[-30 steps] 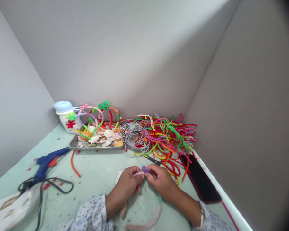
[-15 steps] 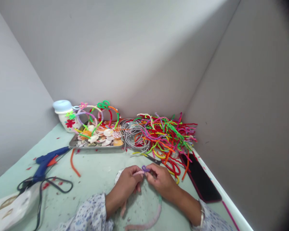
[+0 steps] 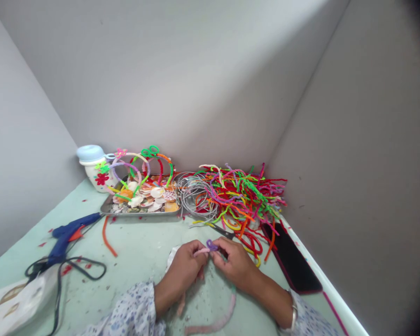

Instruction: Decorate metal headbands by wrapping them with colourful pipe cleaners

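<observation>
- Fingers on your left hand (image 3: pixel 182 269) are pinched together on a pale pink fuzzy stem (image 3: pixel 201 251), just above the pale green tabletop (image 3: pixel 150 242).
- Your right hand (image 3: pixel 237 263) has its thumb and fingertips clamped on a small purple fuzzy loop (image 3: pixel 211 243), right at the stem's end; can't tell if those two are joined.
- Below your hands there's a curved pastel pink-and-green fuzzy band (image 3: pixel 224 322), one end hidden behind your right arm.
- Past your right hand you've got black-bladed scissors (image 3: pixel 222 232) near a heap of multicoloured fuzzy pipe cleaners (image 3: pixel 254 191).
- Your silver metal tray (image 3: pixel 140 214) of seashells sits farther back, blue glue gun (image 3: pixel 65 237) off left.
</observation>
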Action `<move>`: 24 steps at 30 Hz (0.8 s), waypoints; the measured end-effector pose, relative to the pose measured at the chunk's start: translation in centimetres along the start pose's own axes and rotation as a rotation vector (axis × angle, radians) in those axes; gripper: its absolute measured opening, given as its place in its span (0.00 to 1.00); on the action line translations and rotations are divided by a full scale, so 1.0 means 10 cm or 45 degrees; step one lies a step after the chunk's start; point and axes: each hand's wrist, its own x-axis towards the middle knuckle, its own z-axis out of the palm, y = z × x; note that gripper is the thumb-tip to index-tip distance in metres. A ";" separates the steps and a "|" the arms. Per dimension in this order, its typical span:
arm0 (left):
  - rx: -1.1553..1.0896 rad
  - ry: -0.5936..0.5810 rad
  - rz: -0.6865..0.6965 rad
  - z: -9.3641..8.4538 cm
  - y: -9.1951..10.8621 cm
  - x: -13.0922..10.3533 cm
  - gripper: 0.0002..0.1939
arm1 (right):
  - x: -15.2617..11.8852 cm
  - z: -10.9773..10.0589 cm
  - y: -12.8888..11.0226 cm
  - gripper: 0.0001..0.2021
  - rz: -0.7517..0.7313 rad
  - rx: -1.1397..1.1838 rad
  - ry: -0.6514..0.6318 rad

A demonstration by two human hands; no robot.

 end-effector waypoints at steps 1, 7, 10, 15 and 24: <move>0.013 0.004 0.006 0.00 0.00 -0.01 0.07 | 0.00 0.01 0.00 0.04 -0.004 -0.023 0.001; 0.018 0.032 0.046 0.00 0.03 -0.03 0.08 | -0.02 0.08 0.07 0.06 -0.066 -0.162 0.019; -0.012 0.011 0.033 0.00 0.05 -0.02 0.09 | -0.03 0.09 0.08 0.06 -0.088 -0.206 0.029; -0.090 -0.058 -0.034 -0.01 0.08 -0.02 0.10 | -0.03 0.10 0.07 0.06 -0.082 -0.264 0.050; -0.016 -0.200 -0.007 -0.06 0.04 0.02 0.09 | -0.01 0.10 0.11 0.05 -0.122 -0.228 0.076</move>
